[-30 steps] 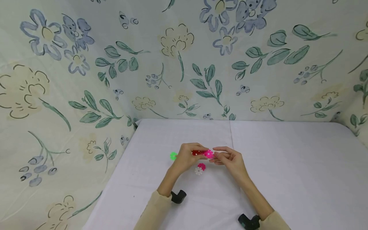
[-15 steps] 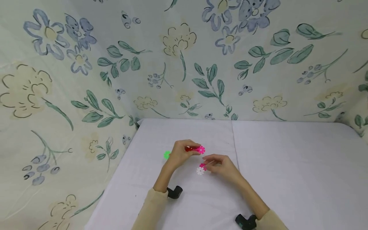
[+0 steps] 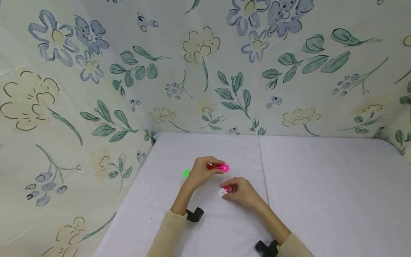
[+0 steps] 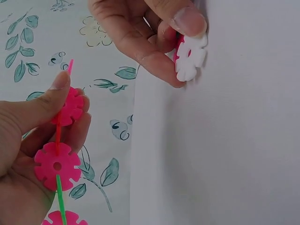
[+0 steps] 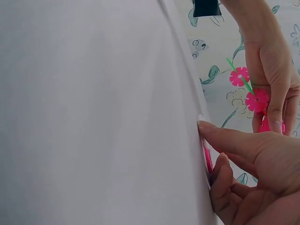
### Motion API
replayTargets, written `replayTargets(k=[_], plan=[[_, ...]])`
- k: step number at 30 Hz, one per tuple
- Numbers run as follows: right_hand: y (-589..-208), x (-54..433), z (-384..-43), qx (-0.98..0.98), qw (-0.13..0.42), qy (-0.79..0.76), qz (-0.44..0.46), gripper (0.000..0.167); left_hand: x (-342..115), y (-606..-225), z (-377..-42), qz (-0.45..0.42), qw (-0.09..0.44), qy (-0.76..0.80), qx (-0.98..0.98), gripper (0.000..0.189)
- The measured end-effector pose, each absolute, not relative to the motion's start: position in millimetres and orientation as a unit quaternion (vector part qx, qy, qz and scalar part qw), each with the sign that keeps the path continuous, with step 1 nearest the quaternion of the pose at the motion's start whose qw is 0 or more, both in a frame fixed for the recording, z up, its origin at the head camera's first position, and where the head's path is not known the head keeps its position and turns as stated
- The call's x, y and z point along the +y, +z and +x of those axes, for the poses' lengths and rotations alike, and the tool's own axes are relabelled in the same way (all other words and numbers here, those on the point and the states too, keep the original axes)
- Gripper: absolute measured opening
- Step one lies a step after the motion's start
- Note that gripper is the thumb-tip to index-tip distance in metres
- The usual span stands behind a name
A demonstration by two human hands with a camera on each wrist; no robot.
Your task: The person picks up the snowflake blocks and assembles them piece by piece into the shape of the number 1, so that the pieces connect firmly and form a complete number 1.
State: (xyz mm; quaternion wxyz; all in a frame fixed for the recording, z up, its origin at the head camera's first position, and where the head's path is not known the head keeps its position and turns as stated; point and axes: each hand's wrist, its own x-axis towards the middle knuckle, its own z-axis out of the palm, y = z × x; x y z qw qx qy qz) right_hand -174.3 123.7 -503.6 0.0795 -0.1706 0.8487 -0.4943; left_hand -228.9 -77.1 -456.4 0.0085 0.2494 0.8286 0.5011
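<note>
My left hand (image 3: pixel 200 173) grips a chain of notched plastic discs (image 4: pixel 57 166) above the table. In the left wrist view several pink discs face the camera, linked by red and green ones seen edge-on; thumb and fingers pinch the chain near its upper end. My right hand (image 3: pixel 244 193) is lower and to the right, at the tabletop. Its thumb and forefinger pinch a joined pair of discs: a white disc (image 4: pixel 191 58) with a pink disc (image 5: pixel 208 159) behind it, partly hidden by the fingers. A green disc (image 3: pixel 186 173) shows at the chain's left end.
A white cloth (image 3: pixel 305 185) covers the table, with a crease running from the back edge. Floral fabric (image 3: pixel 192 89) hangs behind and at the left. Black camera mounts (image 3: pixel 195 215) sit on both wrists.
My right hand has left the chain, moved down towards me and taken hold of the white and pink discs. My left hand has shifted slightly left with the chain.
</note>
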Motion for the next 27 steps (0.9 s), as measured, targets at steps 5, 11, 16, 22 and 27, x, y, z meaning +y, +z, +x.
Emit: replayTargets(k=[5,11,16,22,27], plan=[[-501,124,-174,0.856,0.082,-0.483,-0.167,0.022,-76,-457,-229,0.260,0.011,0.498,0.827,0.030],[-499,131,-175,0.849,0.104,-0.482,-0.187,0.020,-75,-458,-229,0.265,0.017,0.494,0.828,0.029],[-499,142,-172,0.836,0.131,-0.501,-0.183,0.015,-75,-458,-228,0.263,0.033,0.490,0.830,0.032],[-492,158,-173,0.805,0.138,-0.551,-0.169,0.020,-74,-458,-227,0.262,0.043,0.488,0.832,0.030],[-487,169,-176,0.805,0.110,-0.563,-0.150,0.023,-72,-458,-225,0.257,0.042,0.490,0.832,0.029]])
